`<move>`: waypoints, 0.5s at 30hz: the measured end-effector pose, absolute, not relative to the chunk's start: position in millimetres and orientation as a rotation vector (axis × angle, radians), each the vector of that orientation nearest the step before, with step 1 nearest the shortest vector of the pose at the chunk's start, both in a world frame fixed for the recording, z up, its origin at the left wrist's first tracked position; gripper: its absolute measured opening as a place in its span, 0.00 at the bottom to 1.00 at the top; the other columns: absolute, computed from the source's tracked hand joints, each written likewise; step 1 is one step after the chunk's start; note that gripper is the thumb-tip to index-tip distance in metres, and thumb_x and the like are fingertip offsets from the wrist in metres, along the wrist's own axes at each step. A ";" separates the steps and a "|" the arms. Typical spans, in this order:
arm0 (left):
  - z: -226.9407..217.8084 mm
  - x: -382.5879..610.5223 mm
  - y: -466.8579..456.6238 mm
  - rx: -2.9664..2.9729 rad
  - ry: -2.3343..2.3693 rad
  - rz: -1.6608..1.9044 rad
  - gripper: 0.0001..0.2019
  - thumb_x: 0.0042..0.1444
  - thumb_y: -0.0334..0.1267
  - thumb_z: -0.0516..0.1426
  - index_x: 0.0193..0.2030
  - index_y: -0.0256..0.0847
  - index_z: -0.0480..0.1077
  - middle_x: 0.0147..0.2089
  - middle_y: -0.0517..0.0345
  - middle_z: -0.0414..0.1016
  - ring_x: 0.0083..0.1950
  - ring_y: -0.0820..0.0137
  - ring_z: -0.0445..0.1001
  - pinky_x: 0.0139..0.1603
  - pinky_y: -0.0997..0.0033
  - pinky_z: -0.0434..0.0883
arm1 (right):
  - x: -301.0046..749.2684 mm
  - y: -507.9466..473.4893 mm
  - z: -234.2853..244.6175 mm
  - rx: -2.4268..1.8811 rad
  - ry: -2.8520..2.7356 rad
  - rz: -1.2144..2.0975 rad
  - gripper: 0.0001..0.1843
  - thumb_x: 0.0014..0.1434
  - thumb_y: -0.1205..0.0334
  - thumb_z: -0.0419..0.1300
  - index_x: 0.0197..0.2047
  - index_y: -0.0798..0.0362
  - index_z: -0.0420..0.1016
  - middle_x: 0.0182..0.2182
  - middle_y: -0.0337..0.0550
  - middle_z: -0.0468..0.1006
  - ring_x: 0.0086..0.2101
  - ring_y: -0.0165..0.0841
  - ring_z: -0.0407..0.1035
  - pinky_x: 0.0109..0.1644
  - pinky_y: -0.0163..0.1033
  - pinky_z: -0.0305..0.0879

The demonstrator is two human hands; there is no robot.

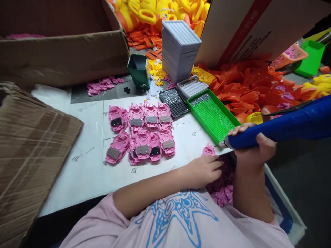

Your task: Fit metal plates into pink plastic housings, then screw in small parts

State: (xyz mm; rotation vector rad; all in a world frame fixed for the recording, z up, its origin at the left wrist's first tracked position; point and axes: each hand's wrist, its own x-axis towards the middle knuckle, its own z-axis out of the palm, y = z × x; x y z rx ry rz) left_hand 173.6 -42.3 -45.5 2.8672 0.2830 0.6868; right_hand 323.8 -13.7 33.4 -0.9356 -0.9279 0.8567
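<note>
My right hand (258,148) is wrapped round a blue electric screwdriver (281,129). Its tip is at the near corner of a green tray (204,127) with many small screws. Near the table edge my left hand (204,170) reaches over a heap of pink plastic parts (223,194), fingers stretched and slightly apart. One pink part (208,150) shows just beyond that hand; whether the fingers touch it is hard to see. Two rows of pink casings (143,143), most with a grey or black plate, lie on the white table (88,168).
Behind the casings are a black screw tray (174,102), a dark green cup (139,72) and a tall stack of white trays (179,51). Cardboard boxes (64,55) flank the left. Orange parts (240,82) are piled at right, yellow ones (165,10) at the back.
</note>
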 end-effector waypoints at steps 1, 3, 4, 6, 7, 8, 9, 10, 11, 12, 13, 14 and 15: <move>-41.0 168.4 -44.1 2.864 0.282 0.701 0.12 0.62 0.33 0.49 0.45 0.36 0.73 0.54 0.46 0.72 0.54 0.62 0.68 0.49 0.64 0.67 | 328.7 -18.6 33.9 -0.966 -0.911 0.851 0.13 0.44 0.58 0.58 0.37 0.46 0.70 0.25 0.35 0.71 0.24 0.32 0.66 0.31 0.42 0.66; -29.9 152.1 -46.9 2.849 0.508 0.709 0.11 0.62 0.33 0.49 0.43 0.37 0.73 0.50 0.49 0.74 0.49 0.63 0.70 0.46 0.63 0.67 | 338.0 -27.3 33.3 -0.997 -0.882 0.820 0.13 0.44 0.59 0.58 0.37 0.46 0.70 0.24 0.35 0.71 0.23 0.33 0.66 0.30 0.42 0.65; -23.6 141.5 -47.6 2.830 0.703 0.712 0.11 0.62 0.33 0.50 0.44 0.38 0.73 0.48 0.49 0.75 0.49 0.62 0.69 0.45 0.61 0.66 | 342.1 -31.1 32.5 -1.005 -0.872 0.791 0.13 0.43 0.60 0.58 0.36 0.46 0.70 0.24 0.35 0.71 0.23 0.33 0.66 0.29 0.42 0.65; -11.3 118.5 -47.1 2.691 1.212 0.662 0.11 0.60 0.36 0.53 0.47 0.38 0.72 0.50 0.48 0.74 0.51 0.56 0.67 0.49 0.52 0.63 | 348.8 -37.4 30.9 -1.016 -0.857 0.729 0.13 0.43 0.61 0.58 0.36 0.45 0.70 0.23 0.35 0.72 0.23 0.34 0.65 0.28 0.42 0.65; -6.1 107.5 -45.8 2.599 1.429 0.578 0.14 0.58 0.38 0.56 0.50 0.39 0.70 0.52 0.47 0.73 0.52 0.52 0.65 0.49 0.49 0.62 | 351.2 -39.8 30.1 -1.021 -0.852 0.708 0.13 0.42 0.62 0.58 0.35 0.46 0.70 0.23 0.36 0.72 0.23 0.34 0.65 0.28 0.42 0.65; -1.9 97.7 -44.1 2.542 1.568 0.492 0.18 0.56 0.40 0.58 0.52 0.38 0.69 0.53 0.45 0.72 0.53 0.50 0.64 0.48 0.47 0.61 | 352.8 -41.5 29.2 -1.019 -0.851 0.692 0.13 0.42 0.63 0.58 0.35 0.46 0.70 0.23 0.36 0.72 0.24 0.34 0.65 0.28 0.42 0.65; 1.0 89.4 -42.1 2.509 1.663 0.420 0.20 0.54 0.41 0.59 0.54 0.38 0.68 0.53 0.45 0.72 0.54 0.48 0.63 0.48 0.46 0.60 | 353.7 -42.6 28.3 -1.010 -0.855 0.680 0.13 0.42 0.64 0.58 0.35 0.46 0.70 0.23 0.37 0.73 0.24 0.34 0.65 0.28 0.42 0.65; 2.4 82.8 -40.0 2.491 1.726 0.364 0.21 0.53 0.41 0.60 0.54 0.38 0.68 0.53 0.44 0.72 0.54 0.47 0.62 0.48 0.45 0.59 | 354.0 -43.0 27.3 -0.999 -0.863 0.672 0.13 0.43 0.64 0.58 0.36 0.47 0.70 0.23 0.37 0.73 0.24 0.34 0.66 0.29 0.42 0.66; 2.5 77.9 -38.1 2.490 1.753 0.325 0.22 0.53 0.41 0.60 0.54 0.38 0.68 0.53 0.44 0.72 0.55 0.46 0.62 0.48 0.45 0.59 | 353.7 -42.9 26.3 -0.987 -0.871 0.665 0.13 0.44 0.65 0.58 0.37 0.47 0.71 0.23 0.38 0.74 0.24 0.34 0.66 0.29 0.42 0.66; 1.4 74.3 -36.4 2.496 1.762 0.308 0.21 0.54 0.41 0.59 0.54 0.38 0.68 0.53 0.44 0.72 0.55 0.46 0.62 0.48 0.45 0.58 | 353.0 -42.1 25.4 -0.976 -0.877 0.660 0.14 0.44 0.65 0.59 0.38 0.47 0.70 0.24 0.38 0.74 0.24 0.34 0.67 0.29 0.42 0.66; -0.5 71.7 -35.0 2.507 1.760 0.309 0.19 0.54 0.41 0.59 0.53 0.38 0.69 0.52 0.44 0.73 0.55 0.47 0.62 0.48 0.46 0.58 | 352.2 -40.8 24.8 -0.968 -0.879 0.663 0.16 0.44 0.65 0.59 0.39 0.47 0.70 0.24 0.38 0.74 0.23 0.34 0.67 0.28 0.43 0.66; -2.9 69.8 -33.9 2.521 1.748 0.324 0.18 0.55 0.40 0.58 0.52 0.38 0.69 0.52 0.44 0.74 0.54 0.47 0.62 0.48 0.46 0.58 | 351.5 -39.1 24.5 -0.965 -0.878 0.672 0.17 0.45 0.65 0.59 0.41 0.47 0.70 0.24 0.37 0.74 0.23 0.35 0.67 0.28 0.43 0.67; -5.1 68.2 -33.0 2.532 1.740 0.345 0.17 0.56 0.40 0.56 0.51 0.39 0.69 0.51 0.45 0.74 0.54 0.48 0.63 0.48 0.46 0.57 | 351.0 -36.9 24.7 -0.966 -0.874 0.684 0.17 0.45 0.65 0.60 0.41 0.47 0.70 0.25 0.37 0.74 0.23 0.35 0.68 0.28 0.43 0.67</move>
